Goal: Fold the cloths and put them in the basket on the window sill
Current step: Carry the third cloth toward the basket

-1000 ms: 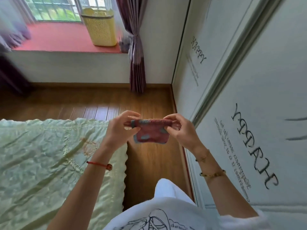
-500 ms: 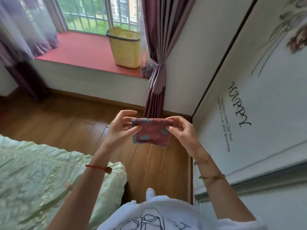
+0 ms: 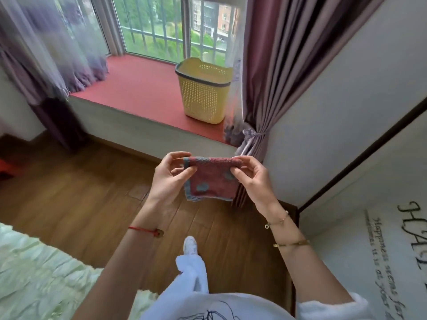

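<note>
- Cloth: small, dark red with blue-grey spots and a blue-grey border, folded into a layered rectangle. It hangs in the air with its top edge level. The left hand pinches the upper left corner and the right hand the upper right corner. The lower edges hang loose.
- Basket: tall, pale yellow, with perforated walls and a dark band round the rim. It stands upright, well apart from the cloth. Its inside cannot be seen.
- Window sill: broad, flat, red. It bears the basket near its right end.
</note>
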{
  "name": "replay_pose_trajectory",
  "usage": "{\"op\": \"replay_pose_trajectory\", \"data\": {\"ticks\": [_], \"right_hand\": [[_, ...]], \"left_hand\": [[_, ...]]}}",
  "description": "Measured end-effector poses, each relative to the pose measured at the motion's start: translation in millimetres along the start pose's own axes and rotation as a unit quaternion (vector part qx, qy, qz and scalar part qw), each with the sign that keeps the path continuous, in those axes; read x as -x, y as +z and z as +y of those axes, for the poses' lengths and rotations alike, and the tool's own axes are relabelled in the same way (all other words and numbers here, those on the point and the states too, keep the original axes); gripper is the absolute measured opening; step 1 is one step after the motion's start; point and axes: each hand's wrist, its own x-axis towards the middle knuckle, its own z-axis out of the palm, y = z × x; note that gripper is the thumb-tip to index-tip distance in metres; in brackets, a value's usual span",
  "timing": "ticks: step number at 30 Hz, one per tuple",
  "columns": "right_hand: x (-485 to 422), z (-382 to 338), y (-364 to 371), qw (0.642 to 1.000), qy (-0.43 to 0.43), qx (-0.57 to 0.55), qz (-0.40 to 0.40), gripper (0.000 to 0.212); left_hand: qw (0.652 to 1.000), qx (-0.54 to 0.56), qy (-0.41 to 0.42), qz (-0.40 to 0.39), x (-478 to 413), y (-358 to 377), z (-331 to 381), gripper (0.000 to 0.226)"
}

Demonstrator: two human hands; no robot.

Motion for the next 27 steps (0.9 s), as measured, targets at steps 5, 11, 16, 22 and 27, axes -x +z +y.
{"op": "replay_pose_trajectory", "data": {"ticks": [5,11,16,22,27], "right_hand": [[-139,-5,37,1.000,-0.012,-0.005,0.013,0.023],[-281,-12,72,0.998,0.004,-0.021,0.058,0.026],[-389,-6,91,0.996,0.005,-0.006,0.088,0.022],[-536,11,100,0.990,0.004,0.016,0.137,0.024],[-654,18,103,0.980,0.032,0.021,0.197,0.027]], "left_hand": [[1.000,0.007,-0.001,0.019,-142,-17,23,0.031],[1.000,-0.016,-0.005,0.014,-297,-30,42,0.032],[0.999,-0.013,-0.036,-0.007,-419,-30,41,0.033],[0.999,-0.012,-0.039,-0.028,-577,-14,40,0.025],[0.997,-0.037,-0.046,-0.046,-705,8,44,0.027]]}}
